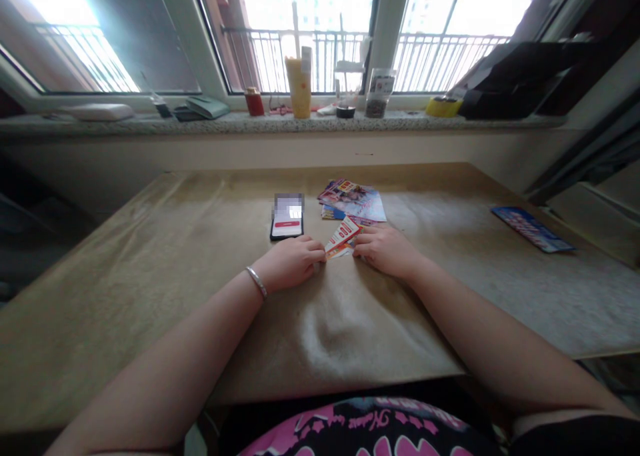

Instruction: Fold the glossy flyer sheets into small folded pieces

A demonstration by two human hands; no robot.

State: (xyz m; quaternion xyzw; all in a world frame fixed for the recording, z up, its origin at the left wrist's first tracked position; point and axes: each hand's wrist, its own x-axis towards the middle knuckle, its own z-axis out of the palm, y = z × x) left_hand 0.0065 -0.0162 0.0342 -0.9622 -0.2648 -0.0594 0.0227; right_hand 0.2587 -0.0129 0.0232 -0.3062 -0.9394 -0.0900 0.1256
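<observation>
Your left hand (295,261) is curled into a loose fist, with the thumb and fingertips closed on the lower left corner of a small red and white paper slip (343,236). Your right hand (385,249) lies low on the table (150,263) on the slip's other side, fingers bent and touching its right edge. You cannot tell from here whether that hand pinches the slip or only presses on it. The slip sits between your two hands near the middle of the table, tilted so that its far end lifts up and away from you. A silver bracelet (257,282) circles your left wrist.

Just beyond the slip, nearly touching it, lies a loose stack of colourful leaflets (355,200), fanned a little. To the left of the stack, just past your left hand, a phone (287,217) lies flat with its screen lit and a red bar across it. Well apart, toward the table's right edge, a blue leaflet (531,228) lies alone at an angle. A brownish cover spreads over the table and is rumpled in front of you.

Behind the table runs a stone window sill (125,124). On it stand a yellow bottle (301,86), a small red container (254,101) to its left, a clear jar (379,93) to its right, and a yellow roll (443,106) further right.
</observation>
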